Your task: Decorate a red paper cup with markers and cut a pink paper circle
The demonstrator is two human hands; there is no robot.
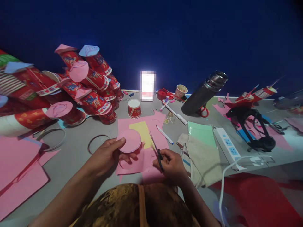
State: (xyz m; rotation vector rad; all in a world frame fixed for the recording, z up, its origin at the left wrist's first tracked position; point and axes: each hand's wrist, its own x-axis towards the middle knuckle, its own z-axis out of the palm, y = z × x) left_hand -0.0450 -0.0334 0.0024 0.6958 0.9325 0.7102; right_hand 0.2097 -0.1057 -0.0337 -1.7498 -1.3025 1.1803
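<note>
My left hand (107, 155) pinches a pink paper circle (129, 140) between thumb and fingers, holding it just above the table. My right hand (170, 163) is closed round the handles of a pair of scissors (156, 149), whose blades point up and away toward the circle's right edge. Under both hands lies a pink paper sheet (142, 159) with a round hole cut out of it, and a yellow sheet (143, 133) sits on more pink paper behind.
A heap of red paper cups capped with pink circles (78, 91) fills the left. One upright cup (134, 108), markers (165, 135), a steel flask (203, 93), a power strip (228, 145), a cloth (205, 159), wire rings (97, 143) and pink sheets (19, 170) lie around.
</note>
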